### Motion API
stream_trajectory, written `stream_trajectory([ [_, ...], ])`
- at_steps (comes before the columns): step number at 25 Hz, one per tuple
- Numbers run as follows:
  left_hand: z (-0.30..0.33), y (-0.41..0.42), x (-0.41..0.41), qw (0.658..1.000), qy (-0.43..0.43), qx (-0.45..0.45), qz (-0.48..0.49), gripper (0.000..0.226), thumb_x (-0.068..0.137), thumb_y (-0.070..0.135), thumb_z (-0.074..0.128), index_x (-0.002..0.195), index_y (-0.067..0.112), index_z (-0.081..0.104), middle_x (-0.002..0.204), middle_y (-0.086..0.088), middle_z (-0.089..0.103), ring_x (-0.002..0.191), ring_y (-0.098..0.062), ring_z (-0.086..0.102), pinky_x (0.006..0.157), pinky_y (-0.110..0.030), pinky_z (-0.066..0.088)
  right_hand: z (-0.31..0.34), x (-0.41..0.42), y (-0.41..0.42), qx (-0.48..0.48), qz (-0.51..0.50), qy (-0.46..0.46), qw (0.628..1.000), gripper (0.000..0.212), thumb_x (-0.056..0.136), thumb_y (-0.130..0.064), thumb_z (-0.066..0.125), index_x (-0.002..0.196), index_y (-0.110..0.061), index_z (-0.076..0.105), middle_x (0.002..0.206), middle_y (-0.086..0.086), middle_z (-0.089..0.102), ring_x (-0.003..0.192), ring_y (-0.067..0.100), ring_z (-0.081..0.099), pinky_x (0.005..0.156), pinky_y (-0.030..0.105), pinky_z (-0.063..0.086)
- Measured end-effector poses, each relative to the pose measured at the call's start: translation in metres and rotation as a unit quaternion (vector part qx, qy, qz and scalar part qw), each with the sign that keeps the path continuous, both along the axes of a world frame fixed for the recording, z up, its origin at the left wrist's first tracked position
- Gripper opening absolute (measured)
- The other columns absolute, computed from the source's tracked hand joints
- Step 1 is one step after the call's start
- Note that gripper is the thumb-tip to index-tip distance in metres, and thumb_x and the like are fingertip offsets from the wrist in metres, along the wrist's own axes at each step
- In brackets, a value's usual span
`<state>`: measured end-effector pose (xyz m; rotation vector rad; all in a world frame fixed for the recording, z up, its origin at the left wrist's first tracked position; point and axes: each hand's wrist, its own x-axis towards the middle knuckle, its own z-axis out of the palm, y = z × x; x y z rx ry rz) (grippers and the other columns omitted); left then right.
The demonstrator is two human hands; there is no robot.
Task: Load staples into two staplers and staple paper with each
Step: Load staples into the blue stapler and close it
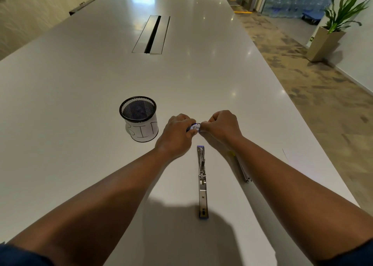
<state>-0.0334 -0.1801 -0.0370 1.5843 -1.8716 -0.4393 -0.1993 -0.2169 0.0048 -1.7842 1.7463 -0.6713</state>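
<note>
A small blue-and-white staple box (194, 127) is held above the white table (80, 84) between both hands. My left hand (176, 135) grips its left end with curled fingers. My right hand (222, 127) pinches its right end. Below the hands, a stapler (202, 182) with blue ends lies opened flat, its metal channel facing up. A second stapler (242, 169) with a yellow tip lies partly hidden under my right forearm. White paper (302, 158) lies at the right edge of the table.
A black mesh cup (139, 118) wrapped in a paper label reading BIN stands left of my hands. A cable slot (152, 34) is set into the table farther back. A potted plant (333, 27) stands on the floor at right.
</note>
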Motion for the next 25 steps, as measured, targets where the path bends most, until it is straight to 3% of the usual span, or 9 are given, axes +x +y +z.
stream_trajectory([
  [3,0.001,0.001,-0.001,1.0,0.004,0.0,-0.002,0.021,0.098,0.025,0.063,0.117,0.02,0.072,0.112,0.0,0.063,0.108,-0.023,0.049,0.086,-0.037,0.043,0.001,-0.004,0.0,0.002,-0.003,-0.047,0.999,0.031,0.068,-0.027,0.079,0.051,-0.015,0.057,0.051,-0.005,0.054,0.048,0.01,0.046,0.051,0.027,0.038],
  [6,0.001,0.0,-0.001,1.0,0.007,0.002,0.0,0.023,0.098,0.025,0.062,0.119,0.02,0.071,0.113,0.0,0.063,0.109,-0.023,0.049,0.086,-0.036,0.043,0.002,-0.013,0.001,0.019,0.061,-0.08,0.995,0.04,0.068,-0.031,0.08,0.052,-0.008,0.051,0.054,0.007,0.051,0.052,0.02,0.042,0.054,0.032,0.035],
  [8,0.001,0.0,-0.001,1.0,0.002,0.007,0.004,0.027,0.098,0.025,0.063,0.123,0.019,0.069,0.117,-0.001,0.063,0.113,-0.024,0.049,0.088,-0.034,0.041,-0.001,-0.019,0.003,-0.001,0.125,-0.031,0.992,0.042,0.071,-0.027,0.081,0.058,0.003,0.055,0.071,0.02,0.062,0.068,0.032,0.057,0.059,0.035,0.044],
  [10,0.001,0.0,0.0,1.0,0.001,0.01,0.01,0.029,0.098,0.025,0.063,0.126,0.017,0.068,0.12,-0.001,0.063,0.115,-0.023,0.049,0.09,-0.033,0.04,-0.001,-0.021,0.003,-0.019,0.158,0.016,0.987,0.028,0.072,-0.02,0.083,0.062,-0.002,0.065,0.09,0.012,0.07,0.091,0.021,0.066,0.07,0.034,0.051],
  [11,0.001,-0.001,-0.001,1.0,0.002,0.01,0.01,0.029,0.098,0.025,0.064,0.126,0.017,0.068,0.12,-0.001,0.063,0.114,-0.023,0.049,0.09,-0.033,0.04,-0.001,-0.023,0.003,-0.015,0.159,0.015,0.987,0.022,0.072,-0.021,0.084,0.063,-0.01,0.068,0.094,0.004,0.07,0.094,0.015,0.065,0.071,0.031,0.051],
  [14,0.001,0.0,-0.001,1.0,0.009,0.007,0.004,0.026,0.098,0.023,0.063,0.122,0.019,0.07,0.116,0.0,0.062,0.11,-0.021,0.047,0.088,-0.032,0.038,0.0,-0.025,0.001,-0.002,0.097,-0.048,0.994,0.009,0.079,-0.019,0.074,0.073,-0.021,0.068,0.089,-0.003,0.069,0.081,0.014,0.06,0.067,0.03,0.046],
  [18,0.001,0.0,0.0,1.0,0.003,0.004,0.003,0.026,0.098,0.023,0.062,0.122,0.019,0.07,0.117,0.0,0.063,0.107,-0.02,0.046,0.086,-0.032,0.037,-0.001,-0.026,-0.001,0.032,0.022,-0.096,0.995,0.012,0.088,-0.008,0.063,0.091,-0.014,0.073,0.091,0.003,0.072,0.086,0.019,0.064,0.082,0.035,0.053],
  [25,0.0,-0.002,0.0,1.0,0.0,-0.001,0.0,0.027,0.098,0.024,0.062,0.123,0.02,0.07,0.117,0.002,0.063,0.106,-0.016,0.043,0.085,-0.031,0.035,0.003,-0.016,-0.005,0.081,0.024,-0.105,0.991,0.004,0.084,-0.009,0.073,0.082,-0.009,0.076,0.084,0.008,0.075,0.075,0.017,0.065,0.069,0.031,0.055],
])
